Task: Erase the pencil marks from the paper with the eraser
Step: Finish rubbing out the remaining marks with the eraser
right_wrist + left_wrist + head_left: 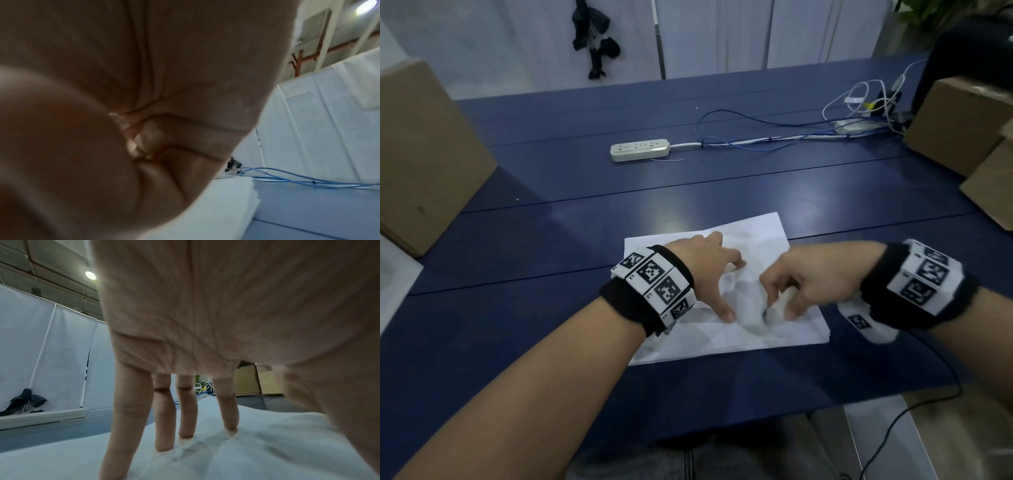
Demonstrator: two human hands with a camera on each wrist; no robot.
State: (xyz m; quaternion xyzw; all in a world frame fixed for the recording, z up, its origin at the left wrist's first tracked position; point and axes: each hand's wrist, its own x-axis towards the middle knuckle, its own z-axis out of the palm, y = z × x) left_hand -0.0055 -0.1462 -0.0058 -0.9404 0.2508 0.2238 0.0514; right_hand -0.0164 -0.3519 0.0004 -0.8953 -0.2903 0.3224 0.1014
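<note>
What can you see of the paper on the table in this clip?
The paper is a thin stack of white sheets lying flat, slightly askew, near the front of the blue table. Its top sheet is creased and buckles between the hands. The left hand presses spread fingertips on it; the right hand works at its middle with curled fingers. No pencil marks are clearly legible.

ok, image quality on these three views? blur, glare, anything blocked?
Head view: dim, soft glare patch on the table, right hand slightly motion-blurred over the paper. Left wrist view: palm fills the top, fingers sharp, ceiling lamp flares. Right wrist view: out-of-focus hand blocks most; eraser not discernible.
</note>
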